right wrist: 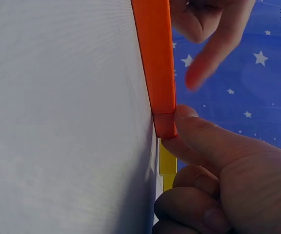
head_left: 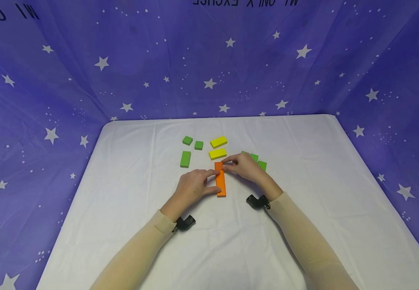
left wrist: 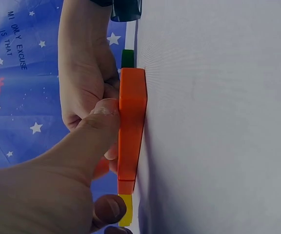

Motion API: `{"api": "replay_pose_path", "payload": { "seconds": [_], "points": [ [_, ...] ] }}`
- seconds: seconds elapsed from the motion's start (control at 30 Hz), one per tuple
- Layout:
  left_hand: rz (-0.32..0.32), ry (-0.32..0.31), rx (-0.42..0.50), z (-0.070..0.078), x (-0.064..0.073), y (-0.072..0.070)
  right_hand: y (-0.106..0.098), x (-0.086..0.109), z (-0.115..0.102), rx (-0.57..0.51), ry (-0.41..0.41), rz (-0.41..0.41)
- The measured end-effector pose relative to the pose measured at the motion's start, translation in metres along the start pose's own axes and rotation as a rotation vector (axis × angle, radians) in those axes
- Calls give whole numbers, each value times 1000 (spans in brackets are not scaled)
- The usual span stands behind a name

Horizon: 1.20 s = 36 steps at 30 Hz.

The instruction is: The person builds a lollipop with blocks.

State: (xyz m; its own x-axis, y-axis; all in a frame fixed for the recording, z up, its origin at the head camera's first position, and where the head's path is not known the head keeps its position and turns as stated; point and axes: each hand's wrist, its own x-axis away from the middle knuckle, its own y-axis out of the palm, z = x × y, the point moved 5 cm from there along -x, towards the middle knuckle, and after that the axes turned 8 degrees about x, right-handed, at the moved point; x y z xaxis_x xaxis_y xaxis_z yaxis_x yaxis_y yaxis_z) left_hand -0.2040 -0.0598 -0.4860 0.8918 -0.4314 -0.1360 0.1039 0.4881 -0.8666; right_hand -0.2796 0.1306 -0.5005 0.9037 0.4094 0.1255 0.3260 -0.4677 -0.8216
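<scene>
A long orange block [head_left: 221, 184] lies flat on the white-covered table, with a short orange block [head_left: 218, 165] end to end at its far end. My left hand [head_left: 192, 186] is over the long block from the left, thumb tip [left wrist: 106, 108] touching it near the close end. In the right wrist view, the left index finger [right wrist: 197, 78] is blurred and stands off the block's surface. My right hand [head_left: 244, 166] pinches the short orange block between thumb and index finger, the thumb [right wrist: 189, 117] close to the seam. Its other fingers are curled in.
Two yellow blocks [head_left: 218, 154] lie just beyond the orange ones. To the left are a green rectangular block [head_left: 185, 159] and two small green blocks [head_left: 199, 145]. Several green blocks [head_left: 262, 165] sit partly hidden behind my right hand. A starry blue curtain [head_left: 209, 60] hangs around the table.
</scene>
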Motion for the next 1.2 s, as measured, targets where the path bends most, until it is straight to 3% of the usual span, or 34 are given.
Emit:
{"api": "replay_pose_path", "payload": {
  "seconds": [0.33,0.63,0.93,1.2],
  "points": [
    [-97,-53,28,-6,-4,3,1,1,-1,-1,-11,-3],
    [-102,-55,42,-7,-4,4,-3,8,-4,3,-30,22],
    [-112,-74,29,-5,-4,4,4,30,-1,37,-57,-52],
    [-107,-79,41,-5,-3,3,9,37,-3,55,-54,-40]
  ]
}}
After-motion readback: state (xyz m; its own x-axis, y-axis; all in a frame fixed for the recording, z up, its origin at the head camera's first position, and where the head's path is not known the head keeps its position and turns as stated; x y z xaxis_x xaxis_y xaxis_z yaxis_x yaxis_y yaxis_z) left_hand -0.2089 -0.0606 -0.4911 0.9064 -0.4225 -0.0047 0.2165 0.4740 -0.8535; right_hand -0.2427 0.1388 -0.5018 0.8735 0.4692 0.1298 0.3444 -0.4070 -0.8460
